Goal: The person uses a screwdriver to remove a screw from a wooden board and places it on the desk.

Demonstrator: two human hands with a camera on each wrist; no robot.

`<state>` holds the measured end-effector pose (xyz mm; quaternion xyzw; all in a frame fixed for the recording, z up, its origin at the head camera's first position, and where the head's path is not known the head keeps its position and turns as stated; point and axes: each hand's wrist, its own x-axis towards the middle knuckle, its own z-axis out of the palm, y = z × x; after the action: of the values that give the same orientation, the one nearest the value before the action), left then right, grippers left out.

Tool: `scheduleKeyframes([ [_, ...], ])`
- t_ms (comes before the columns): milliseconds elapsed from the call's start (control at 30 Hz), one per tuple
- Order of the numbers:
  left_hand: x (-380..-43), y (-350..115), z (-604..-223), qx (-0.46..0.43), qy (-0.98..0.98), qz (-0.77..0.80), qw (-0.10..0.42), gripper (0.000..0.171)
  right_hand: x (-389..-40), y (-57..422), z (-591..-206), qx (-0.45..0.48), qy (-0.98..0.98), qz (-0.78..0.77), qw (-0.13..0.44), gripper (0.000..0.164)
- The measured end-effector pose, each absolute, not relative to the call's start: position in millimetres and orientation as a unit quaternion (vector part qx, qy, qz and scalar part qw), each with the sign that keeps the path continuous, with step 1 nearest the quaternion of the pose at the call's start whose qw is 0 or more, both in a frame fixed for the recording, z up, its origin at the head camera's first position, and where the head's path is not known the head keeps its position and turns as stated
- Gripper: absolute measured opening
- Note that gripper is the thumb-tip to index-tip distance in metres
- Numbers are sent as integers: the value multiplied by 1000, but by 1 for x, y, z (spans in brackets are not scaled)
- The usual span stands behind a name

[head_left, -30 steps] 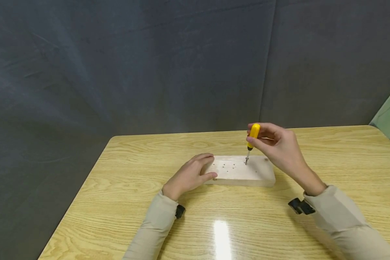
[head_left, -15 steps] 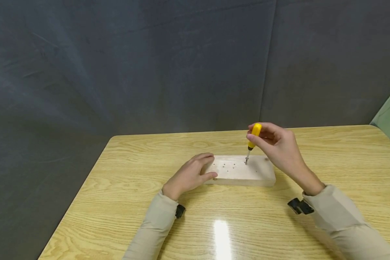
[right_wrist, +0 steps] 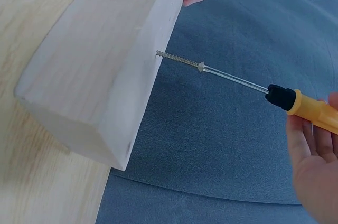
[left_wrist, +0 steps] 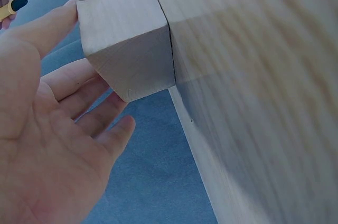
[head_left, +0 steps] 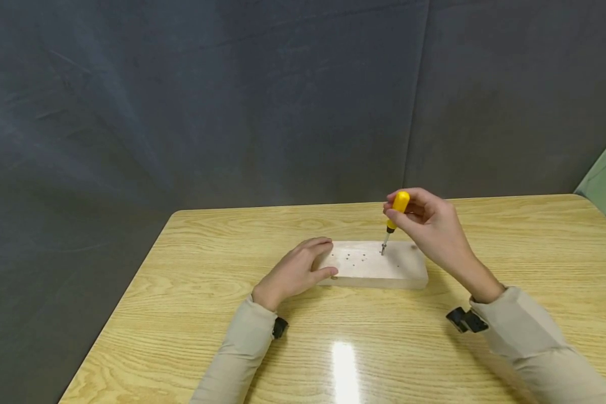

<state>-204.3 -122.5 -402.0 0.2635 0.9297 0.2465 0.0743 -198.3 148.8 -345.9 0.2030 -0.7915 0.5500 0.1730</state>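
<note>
A pale wooden block (head_left: 373,268) with several small holes in its top lies on the table. At its left end, my left hand (head_left: 294,271) grips it, thumb on the near edge and fingers toward the far side. My right hand (head_left: 436,230) holds a yellow-handled screwdriver (head_left: 400,203) between thumb and fingers. The screwdriver leans slightly to the right above the block. In the right wrist view its shaft meets the head of a threaded screw (right_wrist: 179,59). That screw stands out from the block, most of its thread showing; its tip is at the surface.
The wood-grain table (head_left: 192,325) extends around the block, with its far edge close behind. A dark cloth (head_left: 283,101) hangs beyond that edge. Black wrist cameras (head_left: 467,320) are worn at both cuffs.
The top of the screwdriver handle has shifted slightly to the right, and the right fingers have moved a little with it. The left hand and the block stay in place.
</note>
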Motion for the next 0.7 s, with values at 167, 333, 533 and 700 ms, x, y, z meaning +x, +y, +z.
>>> scheduleKeyframes([
  [167,-205,-122,-402,264,931,242,73,63,-198,149,-346,195,-795,548,171,18],
  [333,-205,-122,-402,265,931,240,71,64,-198,149,-346,200,-794,545,180,20],
  [533,-204,-122,-402,267,931,238,71,64,-198,149,-346,195,-795,535,207,26],
  [700,-205,-123,-402,268,932,235,68,64,-197,150,-345,189,-785,552,206,32],
])
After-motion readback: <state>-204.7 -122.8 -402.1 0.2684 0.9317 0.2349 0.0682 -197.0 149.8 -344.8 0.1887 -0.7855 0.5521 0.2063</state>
